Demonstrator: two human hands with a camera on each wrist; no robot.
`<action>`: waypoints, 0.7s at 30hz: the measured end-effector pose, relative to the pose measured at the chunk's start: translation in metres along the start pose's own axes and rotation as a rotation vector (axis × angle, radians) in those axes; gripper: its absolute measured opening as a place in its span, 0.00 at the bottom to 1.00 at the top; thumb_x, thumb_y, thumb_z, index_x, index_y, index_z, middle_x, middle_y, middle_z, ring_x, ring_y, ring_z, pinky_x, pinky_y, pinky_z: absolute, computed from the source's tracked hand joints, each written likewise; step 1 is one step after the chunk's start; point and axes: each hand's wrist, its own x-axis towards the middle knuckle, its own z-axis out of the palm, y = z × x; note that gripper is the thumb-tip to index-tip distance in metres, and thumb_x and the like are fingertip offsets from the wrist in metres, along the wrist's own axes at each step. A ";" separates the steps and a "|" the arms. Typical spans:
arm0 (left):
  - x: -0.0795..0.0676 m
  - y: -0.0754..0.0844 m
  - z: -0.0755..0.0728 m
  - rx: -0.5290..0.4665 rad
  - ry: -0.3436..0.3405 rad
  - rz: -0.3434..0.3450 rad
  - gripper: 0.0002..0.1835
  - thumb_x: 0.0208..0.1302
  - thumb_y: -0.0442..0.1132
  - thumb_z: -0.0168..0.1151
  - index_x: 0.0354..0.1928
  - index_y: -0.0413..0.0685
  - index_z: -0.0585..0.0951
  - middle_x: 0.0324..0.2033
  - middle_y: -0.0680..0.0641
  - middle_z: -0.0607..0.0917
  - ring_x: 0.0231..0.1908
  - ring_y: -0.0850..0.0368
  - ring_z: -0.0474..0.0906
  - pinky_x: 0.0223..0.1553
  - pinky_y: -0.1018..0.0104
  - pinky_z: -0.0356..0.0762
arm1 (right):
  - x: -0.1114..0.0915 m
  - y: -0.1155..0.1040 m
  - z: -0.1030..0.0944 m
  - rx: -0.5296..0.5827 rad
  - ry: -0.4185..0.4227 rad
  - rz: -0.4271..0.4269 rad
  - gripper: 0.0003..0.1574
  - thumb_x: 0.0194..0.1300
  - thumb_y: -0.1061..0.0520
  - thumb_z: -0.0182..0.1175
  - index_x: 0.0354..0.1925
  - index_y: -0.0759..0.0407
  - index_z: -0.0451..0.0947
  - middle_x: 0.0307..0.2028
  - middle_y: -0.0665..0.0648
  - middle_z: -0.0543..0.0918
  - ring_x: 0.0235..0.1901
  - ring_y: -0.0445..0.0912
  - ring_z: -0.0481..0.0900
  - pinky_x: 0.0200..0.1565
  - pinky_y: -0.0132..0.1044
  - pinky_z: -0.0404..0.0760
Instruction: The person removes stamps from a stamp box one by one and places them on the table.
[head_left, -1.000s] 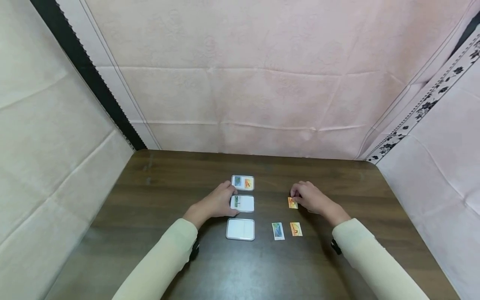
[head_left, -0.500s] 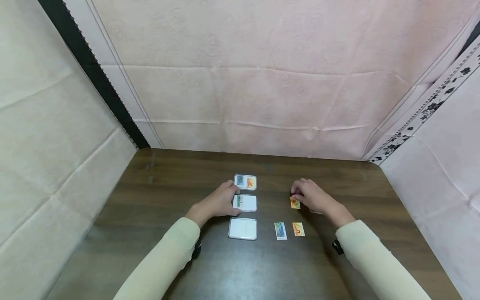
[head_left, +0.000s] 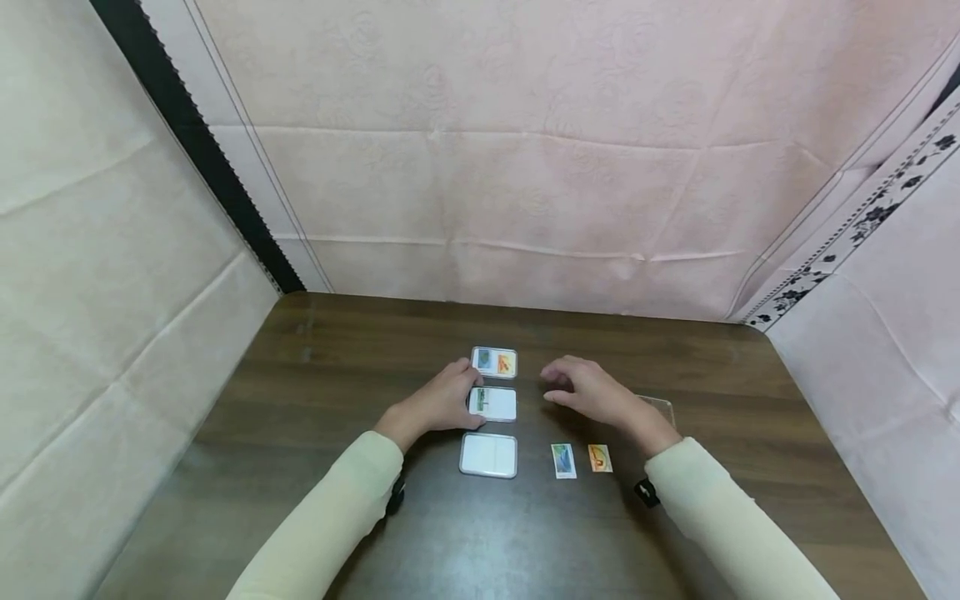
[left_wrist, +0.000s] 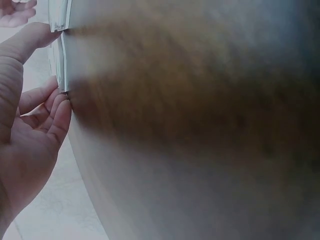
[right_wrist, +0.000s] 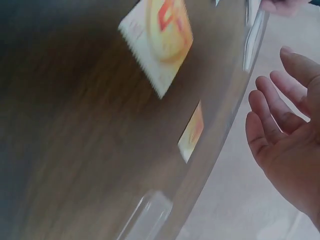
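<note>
My left hand (head_left: pixel 442 400) grips the middle small plastic case (head_left: pixel 501 404), thumb at the near edge and fingers at the far edge. A green stamp (head_left: pixel 482 401) lies at this case's left side. In the left wrist view the case (left_wrist: pixel 62 65) shows edge-on between thumb and fingers. My right hand (head_left: pixel 588 390) hovers right of the cases, fingers loosely bent and nothing in them. Below it in the right wrist view, an orange stamp (right_wrist: pixel 194 132) lies on the table; the hand covers it in the head view.
A case (head_left: pixel 495 362) with a blue and an orange stamp lies at the back, a white-backed case (head_left: pixel 488 455) at the front. A blue stamp (head_left: pixel 564 461) and another orange stamp (head_left: pixel 600 458) lie to the right. A clear lid-like piece (head_left: pixel 662 407) sits beyond the right wrist.
My right hand has left the orange stamp it was touching and moved left toward the cases, uncovering the clear piece. The left hand keeps its grip on the middle case.
</note>
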 end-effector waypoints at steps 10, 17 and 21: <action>0.002 -0.002 0.001 -0.012 -0.002 -0.016 0.34 0.56 0.54 0.78 0.60 0.44 0.79 0.56 0.47 0.74 0.53 0.54 0.72 0.60 0.58 0.77 | 0.021 -0.024 0.018 0.020 -0.035 -0.022 0.23 0.68 0.52 0.70 0.59 0.57 0.80 0.53 0.55 0.83 0.52 0.48 0.81 0.57 0.47 0.82; 0.002 -0.003 0.002 -0.016 -0.003 -0.019 0.34 0.56 0.54 0.78 0.59 0.44 0.79 0.56 0.47 0.74 0.53 0.54 0.72 0.61 0.58 0.78 | 0.031 -0.037 0.023 0.020 -0.053 -0.035 0.24 0.67 0.52 0.71 0.58 0.58 0.81 0.52 0.54 0.83 0.51 0.48 0.82 0.57 0.45 0.83; 0.003 -0.003 0.003 -0.019 0.001 -0.008 0.33 0.56 0.53 0.78 0.58 0.44 0.79 0.54 0.48 0.74 0.52 0.55 0.71 0.60 0.59 0.78 | 0.036 -0.039 0.027 0.011 -0.062 -0.039 0.22 0.66 0.52 0.72 0.56 0.56 0.81 0.49 0.52 0.83 0.49 0.45 0.82 0.55 0.41 0.83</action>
